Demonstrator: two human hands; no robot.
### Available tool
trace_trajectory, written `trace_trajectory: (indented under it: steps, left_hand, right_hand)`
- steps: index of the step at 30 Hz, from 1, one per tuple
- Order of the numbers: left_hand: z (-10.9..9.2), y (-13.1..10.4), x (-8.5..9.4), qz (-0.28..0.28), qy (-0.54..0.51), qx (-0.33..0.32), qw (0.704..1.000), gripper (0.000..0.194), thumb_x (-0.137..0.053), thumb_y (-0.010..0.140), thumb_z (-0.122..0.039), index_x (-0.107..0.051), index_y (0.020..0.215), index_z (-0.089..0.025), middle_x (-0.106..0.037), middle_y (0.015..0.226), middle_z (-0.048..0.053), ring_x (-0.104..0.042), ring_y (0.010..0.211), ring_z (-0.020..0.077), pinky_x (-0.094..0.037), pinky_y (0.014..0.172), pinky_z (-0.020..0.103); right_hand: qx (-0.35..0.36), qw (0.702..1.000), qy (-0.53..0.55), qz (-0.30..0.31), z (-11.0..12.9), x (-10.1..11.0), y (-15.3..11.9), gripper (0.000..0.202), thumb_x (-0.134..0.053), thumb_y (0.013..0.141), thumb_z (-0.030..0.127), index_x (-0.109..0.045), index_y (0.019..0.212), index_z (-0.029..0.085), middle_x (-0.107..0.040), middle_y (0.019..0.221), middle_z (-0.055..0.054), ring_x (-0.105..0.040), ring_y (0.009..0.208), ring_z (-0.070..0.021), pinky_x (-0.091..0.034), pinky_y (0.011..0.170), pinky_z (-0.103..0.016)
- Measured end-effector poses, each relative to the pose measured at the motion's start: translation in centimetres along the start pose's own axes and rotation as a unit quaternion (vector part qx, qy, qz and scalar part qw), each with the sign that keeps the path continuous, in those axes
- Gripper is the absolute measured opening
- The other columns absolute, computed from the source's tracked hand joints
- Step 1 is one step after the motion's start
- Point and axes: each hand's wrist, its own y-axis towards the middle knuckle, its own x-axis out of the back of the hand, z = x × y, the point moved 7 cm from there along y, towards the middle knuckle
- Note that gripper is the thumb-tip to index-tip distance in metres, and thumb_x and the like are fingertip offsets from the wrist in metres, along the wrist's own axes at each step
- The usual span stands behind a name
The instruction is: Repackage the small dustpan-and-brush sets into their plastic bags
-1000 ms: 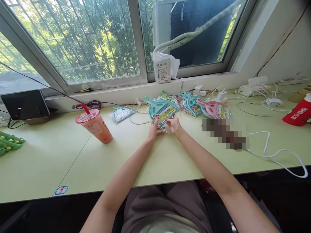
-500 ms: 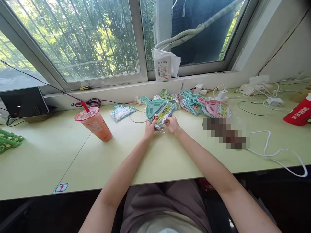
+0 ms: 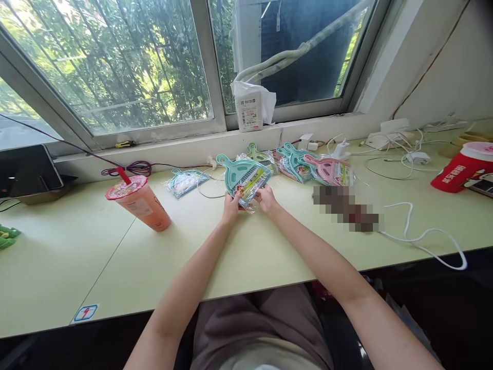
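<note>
Between my two hands is a teal mini dustpan (image 3: pixel 242 177) in a clear plastic wrapper with a yellow printed label, tilted with its handle up and to the left. My left hand (image 3: pixel 231 204) is closed on its lower left edge. On the lower right edge, my right hand (image 3: pixel 266 199) grips the same pack. Behind it lies a green wrapped dustpan (image 3: pixel 262 154), partly hidden. To the right are several teal wrapped dustpans (image 3: pixel 295 163) in a pile, with a pink one (image 3: pixel 331 169) overlapping them. Another teal pack (image 3: pixel 187 181) lies on the left.
A tall cup (image 3: pixel 144 205) of orange drink with a red straw stands on the left of the table. White cables and chargers (image 3: pixel 418 158) lie at the back right, near a red cup (image 3: pixel 449 174). A blurred object (image 3: pixel 346 208) is right of my hands. A wrapped box (image 3: pixel 249 112) rests on the sill.
The view has turned slightly to the right, so everything sits a little further left. Both hands still hold the teal dustpan in nearly the same pose.
</note>
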Motion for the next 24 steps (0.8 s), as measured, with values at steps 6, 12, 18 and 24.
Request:
trace_trajectory:
  steps: [6, 12, 18, 24]
  left_hand:
    - [-0.6, -0.8, -1.0, 0.077, 0.048, 0.014, 0.996, 0.046, -0.054, 0.087, -0.041, -0.04, 0.126, -0.021, -0.07, 0.099, 0.01, -0.065, 0.052, 0.0161, -0.049, 0.047, 0.026]
    - [0.1, -1.2, -2.1, 0.144, 0.062, 0.054, 0.986, 0.052, -0.052, 0.087, -0.053, -0.051, 0.122, -0.015, -0.072, 0.095, 0.015, -0.068, 0.06, 0.0197, -0.05, 0.049, 0.026]
    - [-0.5, 0.3, 0.1, 0.008, 0.031, -0.016, 0.999, 0.038, -0.062, 0.082, -0.039, -0.056, 0.114, -0.018, -0.064, 0.117, 0.011, -0.067, 0.09, 0.0225, -0.055, 0.055, 0.026]
    - [0.0, 0.3, 0.0, 0.052, 0.003, 0.019, 0.998, 0.03, -0.061, 0.081, -0.028, -0.057, 0.105, -0.011, -0.07, 0.088, 0.01, -0.069, 0.062, 0.0196, -0.056, 0.057, 0.031]
  right_hand:
    - [0.012, 1.0, -0.011, -0.021, 0.7, 0.7, 0.4, 0.027, -0.061, 0.072, 0.006, -0.052, 0.092, 0.022, -0.065, 0.077, 0.001, -0.067, 0.076, -0.017, -0.06, 0.065, -0.031]
    - [0.025, 0.999, 0.01, -0.026, 1.5, 0.9, 0.4, 0.029, -0.06, 0.072, 0.005, -0.053, 0.093, 0.023, -0.067, 0.082, 0.001, -0.067, 0.079, -0.0157, -0.06, 0.072, -0.031]
    - [0.025, 1.0, 0.018, -0.005, 1.3, 0.0, -0.3, 0.028, -0.06, 0.071, 0.003, -0.053, 0.091, 0.021, -0.067, 0.084, 0.0, -0.067, 0.081, -0.0168, -0.06, 0.078, -0.035]
    - [0.004, 1.0, 0.0, 0.009, 0.8, -0.3, -0.3, 0.026, -0.055, 0.071, 0.001, -0.052, 0.088, 0.02, -0.066, 0.076, 0.002, -0.066, 0.072, -0.0138, -0.059, 0.076, -0.032]
